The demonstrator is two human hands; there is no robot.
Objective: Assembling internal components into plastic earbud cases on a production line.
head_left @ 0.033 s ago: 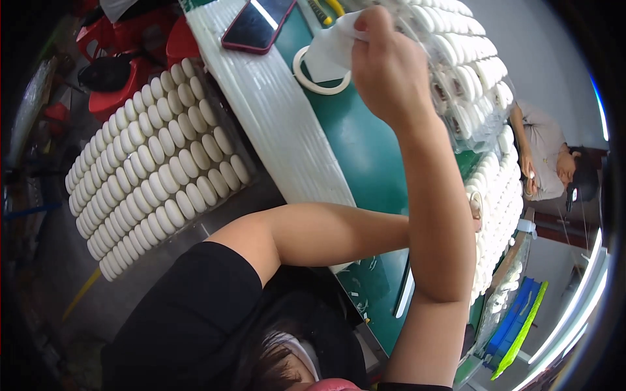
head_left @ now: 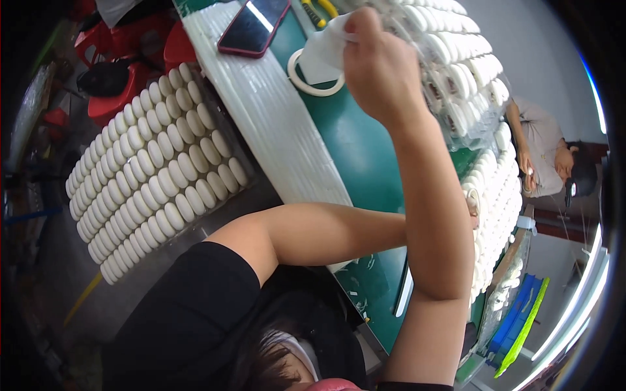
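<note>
While the right hand (head_left: 378, 65) pinches a white cloth (head_left: 326, 49) at its 9 o'clock, just above the ring (head_left: 313, 81), the left hand's grip is hidden behind that forearm.

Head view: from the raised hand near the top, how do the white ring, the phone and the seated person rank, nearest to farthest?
From the raised hand, which side it is I cannot tell:
1. White ring, just left, on the green table.
2. Phone, farther left, on the white strip.
3. Seated person, far right.
</note>
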